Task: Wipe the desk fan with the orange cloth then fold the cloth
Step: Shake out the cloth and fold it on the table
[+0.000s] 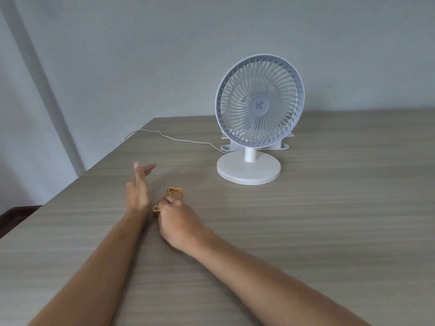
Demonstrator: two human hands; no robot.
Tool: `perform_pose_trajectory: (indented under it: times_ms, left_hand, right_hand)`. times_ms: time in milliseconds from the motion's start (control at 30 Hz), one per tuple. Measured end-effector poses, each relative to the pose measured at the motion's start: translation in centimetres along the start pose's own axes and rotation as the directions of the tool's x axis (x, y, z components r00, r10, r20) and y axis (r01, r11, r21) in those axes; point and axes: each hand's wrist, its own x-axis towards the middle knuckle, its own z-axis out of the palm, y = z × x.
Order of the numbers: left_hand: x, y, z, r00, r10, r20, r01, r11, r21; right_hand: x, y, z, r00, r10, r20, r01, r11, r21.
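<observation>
A white desk fan (259, 107) stands upright on its round base at the back of the wooden desk (329, 220), its grille facing me. The orange cloth (174, 191) is bunched small inside my right hand (179, 222); only two folds stick out, one past the fingertips and one at the thumb side. My right hand is shut on it, resting on the desk left and in front of the fan. My left hand (138, 187) is just to its left, edge-on, fingers straight and apart, holding nothing.
A thin white cable (179, 140) runs from behind the fan across the desk and over its left edge. A white flat object (283, 145) lies behind the fan base. The desk's left edge slants close to my left hand. A grey wall stands behind.
</observation>
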Motion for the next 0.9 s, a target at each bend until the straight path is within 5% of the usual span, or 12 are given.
perform_pose_trajectory:
  times_ms: [167,333,433,567,900]
  left_hand:
    - [-0.1,0.6,-3.0,0.989,-0.146,-0.008,0.133,0.921,-0.365]
    - [-2.0,3.2,-3.4,0.943,-0.098,0.317,0.188,0.945,-0.267]
    - [-3.3,4.7,-2.2,0.902,0.033,0.431,0.034,0.988,-0.147]
    - [-3.6,5.5,-1.4,0.852,0.048,0.522,0.032,0.989,-0.143]
    - [-3.5,5.5,-1.6,0.861,0.027,0.507,0.073,0.982,-0.177]
  right_hand:
    - [1.7,-1.8,-1.4,0.984,0.146,0.098,-0.172,0.923,0.344]
    - [3.3,1.9,-4.3,0.926,0.373,0.064,-0.331,0.716,0.614]
    - [3.5,4.0,-6.3,0.935,0.354,-0.014,-0.283,0.77,0.572]
    - [3.4,5.1,-9.8,0.944,0.3,-0.136,-0.192,0.836,0.515]
    - [2.3,7.0,-14.2,0.96,0.279,0.028,-0.27,0.894,0.357]
